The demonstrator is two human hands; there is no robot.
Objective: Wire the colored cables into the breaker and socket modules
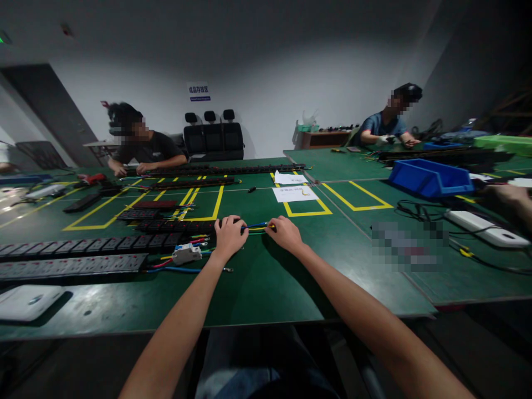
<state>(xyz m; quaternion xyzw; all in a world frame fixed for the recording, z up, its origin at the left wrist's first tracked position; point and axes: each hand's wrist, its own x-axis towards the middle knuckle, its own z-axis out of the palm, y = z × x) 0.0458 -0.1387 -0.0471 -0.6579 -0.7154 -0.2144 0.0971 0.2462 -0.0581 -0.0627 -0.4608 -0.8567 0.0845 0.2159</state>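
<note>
Several coloured wires (256, 226), blue, yellow and green, run between my two hands just above the green table. My right hand (285, 233) is closed in a pinch on their free ends. My left hand (229, 237) curls palm down over the other end of the wires, beside the end of a black socket strip (178, 226); its grip is partly hidden under the fingers. Left of my left wrist, a grey socket strip (75, 267) lies with a white switch block (187, 254) and loose wires at its end. Another long black strip (95, 244) lies behind it.
White paper sheets (294, 194) lie ahead on yellow tape outlines. A blue bin (430, 177), a white device (486, 228) and black cables are on the right. At near left rests a white power bank (31, 302). Two people work across the table; another hand (513, 199) shows far right.
</note>
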